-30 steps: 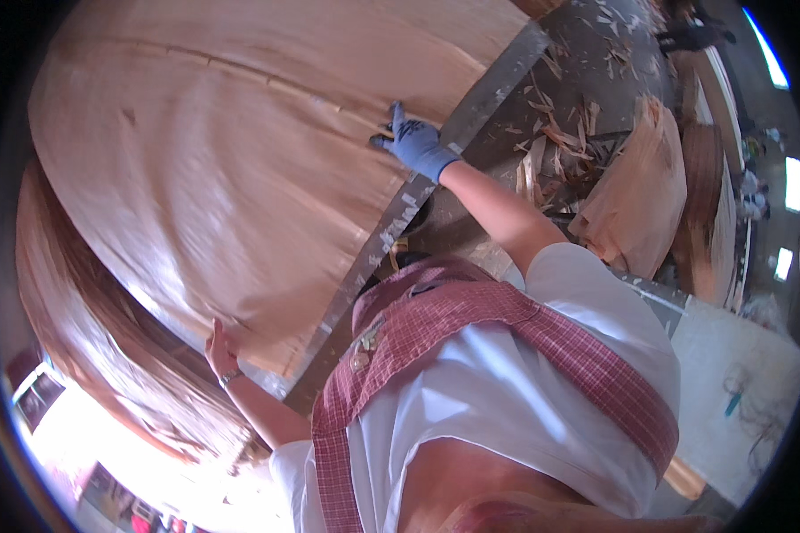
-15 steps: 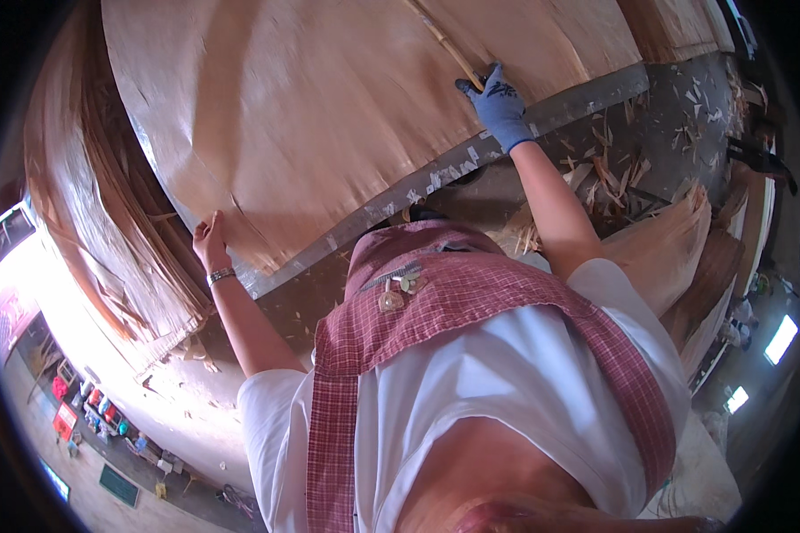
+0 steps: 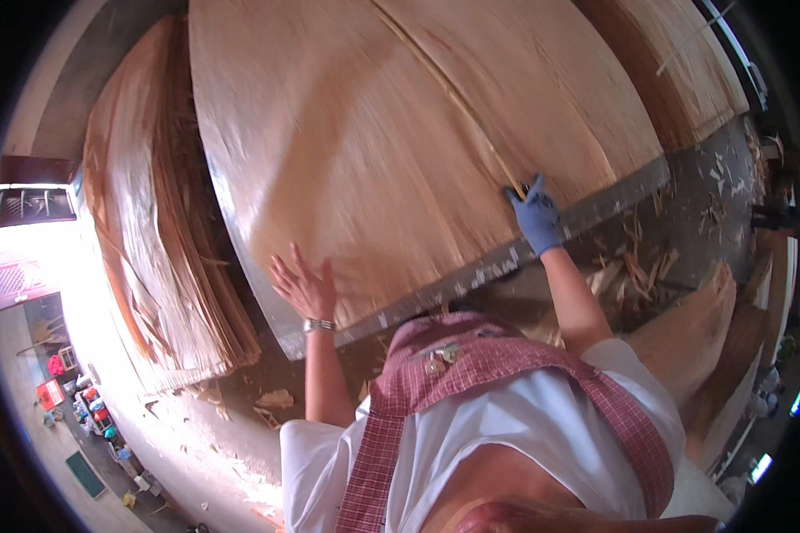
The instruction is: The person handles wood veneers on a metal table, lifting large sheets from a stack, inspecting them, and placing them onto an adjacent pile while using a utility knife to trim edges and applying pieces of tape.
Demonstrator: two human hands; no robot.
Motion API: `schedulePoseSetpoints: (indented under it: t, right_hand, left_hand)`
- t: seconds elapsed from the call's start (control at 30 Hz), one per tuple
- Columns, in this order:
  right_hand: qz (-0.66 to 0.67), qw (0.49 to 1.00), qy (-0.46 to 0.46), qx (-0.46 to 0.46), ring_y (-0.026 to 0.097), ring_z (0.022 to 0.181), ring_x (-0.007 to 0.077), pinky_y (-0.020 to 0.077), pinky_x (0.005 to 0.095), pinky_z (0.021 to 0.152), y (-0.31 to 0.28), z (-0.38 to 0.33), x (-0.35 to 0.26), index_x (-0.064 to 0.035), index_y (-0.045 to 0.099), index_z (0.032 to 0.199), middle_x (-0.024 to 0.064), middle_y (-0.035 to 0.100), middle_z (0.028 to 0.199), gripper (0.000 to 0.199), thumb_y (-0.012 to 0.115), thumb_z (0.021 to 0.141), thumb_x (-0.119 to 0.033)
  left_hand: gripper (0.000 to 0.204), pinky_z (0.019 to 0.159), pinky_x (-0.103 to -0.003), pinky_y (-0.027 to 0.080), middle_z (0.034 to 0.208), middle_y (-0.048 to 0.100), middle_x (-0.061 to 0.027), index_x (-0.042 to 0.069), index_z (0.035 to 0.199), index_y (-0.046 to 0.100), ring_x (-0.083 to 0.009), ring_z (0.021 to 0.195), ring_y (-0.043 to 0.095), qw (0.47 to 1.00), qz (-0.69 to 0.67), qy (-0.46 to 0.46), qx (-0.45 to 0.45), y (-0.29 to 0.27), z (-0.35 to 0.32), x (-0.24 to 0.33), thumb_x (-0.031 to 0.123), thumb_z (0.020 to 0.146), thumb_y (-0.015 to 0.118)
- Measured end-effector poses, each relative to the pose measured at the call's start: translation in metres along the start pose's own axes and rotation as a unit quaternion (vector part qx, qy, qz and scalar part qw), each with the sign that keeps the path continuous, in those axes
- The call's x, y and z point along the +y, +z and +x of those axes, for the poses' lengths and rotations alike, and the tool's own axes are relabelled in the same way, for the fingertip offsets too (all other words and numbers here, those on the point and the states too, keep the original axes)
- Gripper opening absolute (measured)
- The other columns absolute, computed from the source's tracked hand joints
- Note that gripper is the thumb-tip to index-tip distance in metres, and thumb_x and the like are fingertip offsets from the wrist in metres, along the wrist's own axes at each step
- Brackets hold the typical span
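A large tan sheet of wood veneer (image 3: 382,213) lies over a grey board (image 3: 286,333) whose edge shows along its left and near sides. My bare left hand (image 3: 306,286), with a watch or bracelet at the wrist, is open with fingers spread, over the sheet's near left part; whether the palm presses on it I cannot tell. In a blue glove with dark fingertips, my right hand (image 3: 537,220) is closed on the near end of a long thin stick (image 3: 453,93). The stick stretches across the veneer toward the far edge.
Left of the sheet stands a thick stack of veneer (image 3: 142,213) with ragged edges. Another veneer pile (image 3: 684,71) lies at the far right. Torn wood scraps (image 3: 636,271) litter the near right, beside leaning veneer pieces (image 3: 684,324).
My left hand has opened from closed fingers at the sheet's near left edge and moved inward over the veneer. My right hand keeps hold of the stick. The view has shifted.
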State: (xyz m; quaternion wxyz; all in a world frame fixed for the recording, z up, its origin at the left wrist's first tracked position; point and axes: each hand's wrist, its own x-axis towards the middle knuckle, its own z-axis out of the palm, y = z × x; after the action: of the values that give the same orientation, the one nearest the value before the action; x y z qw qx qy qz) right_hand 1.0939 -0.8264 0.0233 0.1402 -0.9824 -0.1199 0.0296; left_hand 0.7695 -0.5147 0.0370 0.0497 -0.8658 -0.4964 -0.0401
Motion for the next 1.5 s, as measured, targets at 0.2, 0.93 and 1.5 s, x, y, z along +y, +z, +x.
schedulePoseSetpoints:
  t: [0.2, 0.93, 1.5]
  right_hand:
    - [0.034, 0.999, 0.008, -0.008, 0.066, 0.083, 0.0377, 0.0516, 0.0473, 0.070, 0.002, -0.001, 0.009, -0.0059, 0.052, 0.107, 0.0176, 0.069, 0.092, 0.051, 0.068, 0.082, -0.047]
    - [0.011, 0.999, -0.027, 0.035, 0.066, 0.081, 0.0391, 0.0517, 0.0489, 0.069, 0.025, 0.015, -0.008, -0.0057, 0.060, 0.098, 0.0190, 0.067, 0.086, 0.034, 0.064, 0.083, -0.035]
    - [0.032, 0.996, 0.030, -0.077, 0.067, 0.082, 0.0353, 0.0509, 0.0479, 0.068, -0.032, -0.021, -0.021, -0.0047, 0.045, 0.113, 0.0178, 0.069, 0.089, 0.063, 0.062, 0.082, -0.057]
  left_hand:
    - [0.094, 0.110, -0.052, 0.025, 0.149, 0.033, -0.0200, 0.006, 0.148, 0.025, -0.0351, 0.140, 0.027, 0.960, -0.135, -0.242, -0.046, 0.018, 0.037, -0.015, 0.061, 0.081, 0.061]
    - [0.023, 0.046, -0.028, 0.044, 0.070, 0.062, -0.0017, 0.003, 0.077, 0.066, -0.0117, 0.055, 0.056, 0.761, -0.563, -0.314, -0.073, 0.083, 0.230, -0.077, 0.014, 0.069, 0.083]
    - [0.042, 0.070, -0.033, 0.055, 0.097, 0.064, -0.0112, -0.005, 0.096, 0.061, -0.0200, 0.082, 0.063, 0.727, -0.608, -0.241, -0.211, 0.097, 0.179, -0.123, 0.020, 0.073, 0.085]
